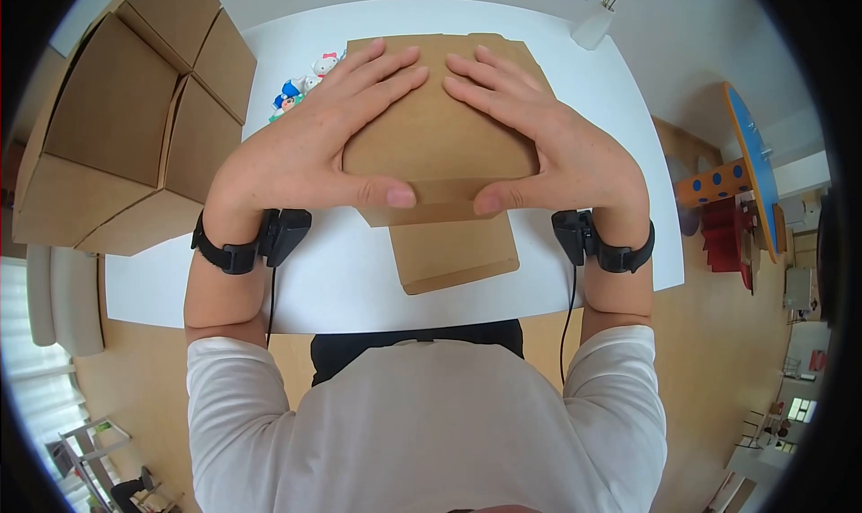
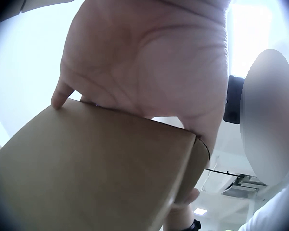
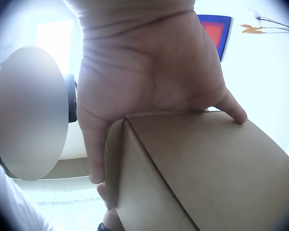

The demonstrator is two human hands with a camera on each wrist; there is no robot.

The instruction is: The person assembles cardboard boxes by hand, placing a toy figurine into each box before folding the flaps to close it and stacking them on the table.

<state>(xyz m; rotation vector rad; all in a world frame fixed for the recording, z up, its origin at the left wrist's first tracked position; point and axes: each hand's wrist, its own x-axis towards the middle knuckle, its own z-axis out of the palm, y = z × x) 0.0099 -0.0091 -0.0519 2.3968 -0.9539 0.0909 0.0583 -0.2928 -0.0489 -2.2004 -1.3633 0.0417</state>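
Observation:
A brown cardboard box (image 1: pixel 440 145) lies on the white table, its narrow front edge facing the body. My left hand (image 1: pixel 332 127) grips its left side, fingers spread over the top and thumb along the front edge. On the right side, my right hand (image 1: pixel 557 145) holds it the same way. Both thumbtips point inward, apart from each other. A cardboard flap (image 1: pixel 456 254) extends from below the front edge toward the body. In the left wrist view the palm (image 2: pixel 144 62) is against the box (image 2: pixel 86 163); the right wrist view shows the other palm (image 3: pixel 144 72) touching the box (image 3: pixel 207 159).
Large cardboard boxes (image 1: pixel 117 109) stand at the left. Small colourful figurines (image 1: pixel 292 92) sit behind my left forearm. A white vase (image 1: pixel 592 28) with stems stands at the table's back right. The white table (image 1: pixel 350 297) has its near edge close to the body.

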